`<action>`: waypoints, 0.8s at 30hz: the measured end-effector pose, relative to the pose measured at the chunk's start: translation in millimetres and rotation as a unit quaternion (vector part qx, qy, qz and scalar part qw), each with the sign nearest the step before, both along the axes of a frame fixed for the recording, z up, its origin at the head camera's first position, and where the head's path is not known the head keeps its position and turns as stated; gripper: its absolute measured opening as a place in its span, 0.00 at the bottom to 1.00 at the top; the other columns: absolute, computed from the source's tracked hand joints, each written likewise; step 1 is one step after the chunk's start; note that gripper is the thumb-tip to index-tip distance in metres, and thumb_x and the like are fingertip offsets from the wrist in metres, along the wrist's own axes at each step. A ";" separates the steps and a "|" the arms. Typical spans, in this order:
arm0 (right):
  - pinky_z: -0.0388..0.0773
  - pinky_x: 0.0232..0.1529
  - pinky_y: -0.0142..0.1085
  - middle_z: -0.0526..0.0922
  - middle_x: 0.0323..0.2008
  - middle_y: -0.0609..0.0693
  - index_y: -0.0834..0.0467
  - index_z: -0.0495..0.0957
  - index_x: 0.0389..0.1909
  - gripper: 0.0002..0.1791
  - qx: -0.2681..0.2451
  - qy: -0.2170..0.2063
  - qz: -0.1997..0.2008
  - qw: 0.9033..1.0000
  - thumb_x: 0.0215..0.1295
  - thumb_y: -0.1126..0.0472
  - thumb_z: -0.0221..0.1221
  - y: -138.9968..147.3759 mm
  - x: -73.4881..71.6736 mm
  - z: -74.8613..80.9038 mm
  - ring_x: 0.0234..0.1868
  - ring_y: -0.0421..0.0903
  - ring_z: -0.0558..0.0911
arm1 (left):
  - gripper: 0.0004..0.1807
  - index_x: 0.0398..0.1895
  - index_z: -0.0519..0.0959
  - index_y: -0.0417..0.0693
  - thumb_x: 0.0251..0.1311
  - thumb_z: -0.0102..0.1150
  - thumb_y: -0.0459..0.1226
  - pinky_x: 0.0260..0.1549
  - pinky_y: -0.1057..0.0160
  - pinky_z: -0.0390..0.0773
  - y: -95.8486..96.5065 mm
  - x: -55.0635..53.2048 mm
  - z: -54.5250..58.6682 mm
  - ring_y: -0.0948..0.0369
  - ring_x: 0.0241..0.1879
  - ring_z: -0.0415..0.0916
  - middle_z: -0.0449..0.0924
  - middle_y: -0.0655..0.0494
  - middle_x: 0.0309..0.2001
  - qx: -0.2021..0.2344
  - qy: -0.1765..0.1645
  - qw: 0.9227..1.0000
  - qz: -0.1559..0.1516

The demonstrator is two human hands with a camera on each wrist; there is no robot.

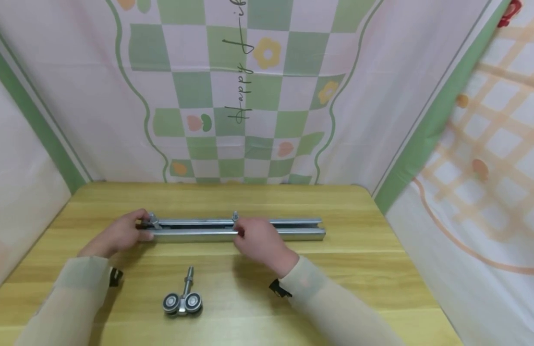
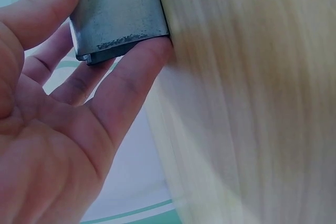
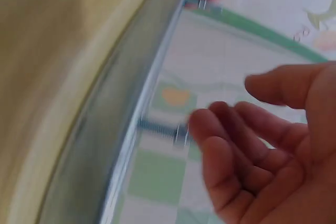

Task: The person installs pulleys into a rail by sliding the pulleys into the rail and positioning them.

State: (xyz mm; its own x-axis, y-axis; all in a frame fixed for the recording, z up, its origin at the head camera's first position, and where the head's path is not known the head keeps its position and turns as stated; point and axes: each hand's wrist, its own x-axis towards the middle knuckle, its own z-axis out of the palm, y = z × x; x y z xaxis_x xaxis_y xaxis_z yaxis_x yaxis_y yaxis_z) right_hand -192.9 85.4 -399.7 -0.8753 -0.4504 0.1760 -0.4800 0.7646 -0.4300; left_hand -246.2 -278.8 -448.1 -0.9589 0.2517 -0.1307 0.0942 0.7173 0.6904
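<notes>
A long silver metal channel rail (image 1: 193, 235) lies crosswise on the table with its slot facing up. Two threaded bolts stand out of the slot, one bolt (image 1: 153, 220) near the left end and another bolt (image 3: 157, 127) near the middle. My left hand (image 1: 122, 234) grips the rail's left end, thumb and fingers on opposite sides in the left wrist view. Beside the middle bolt is my right hand (image 1: 260, 241); its fingers are loosely bent and the thumb stands apart, with nothing held. The fingertips are close to the bolt's nut (image 3: 181, 134); contact is unclear.
A roller hanger (image 1: 187, 287) with black-rimmed wheels and a threaded stem lies on the wooden table (image 1: 362, 307), nearer me than the rail. Patterned cloth (image 1: 267, 91) hangs behind the table and along both sides.
</notes>
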 end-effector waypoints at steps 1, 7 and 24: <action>0.74 0.24 0.30 0.80 0.26 0.41 0.57 0.83 0.40 0.07 0.013 -0.012 0.007 1.000 0.66 0.59 0.60 -4.2 3.1 -2.0 0.22 0.36 0.74 | 0.18 0.48 0.73 0.44 0.58 0.68 0.39 0.48 0.37 0.72 -0.2 -0.1 -0.2 0.39 0.53 0.71 0.75 0.40 0.53 -0.001 0.002 1.000 -0.002; 0.79 0.38 0.35 0.86 0.39 0.46 0.57 0.80 0.56 0.23 0.107 -0.091 0.033 0.989 0.64 0.49 0.64 -33.3 18.6 -14.4 0.30 0.37 0.79 | 0.18 0.47 0.73 0.43 0.58 0.68 0.39 0.49 0.35 0.71 -0.9 0.1 -1.1 0.38 0.54 0.70 0.75 0.40 0.53 0.002 0.004 1.000 -0.005; 0.69 0.18 0.34 0.71 0.17 0.43 0.51 0.69 0.17 0.24 0.133 -0.146 0.030 0.980 0.66 0.41 0.59 -84.9 39.5 -31.1 0.16 0.40 0.69 | 0.18 0.48 0.73 0.45 0.59 0.68 0.39 0.46 0.41 0.74 -0.6 1.7 1.6 0.43 0.51 0.71 0.75 0.41 0.54 -0.001 -0.007 1.000 -0.003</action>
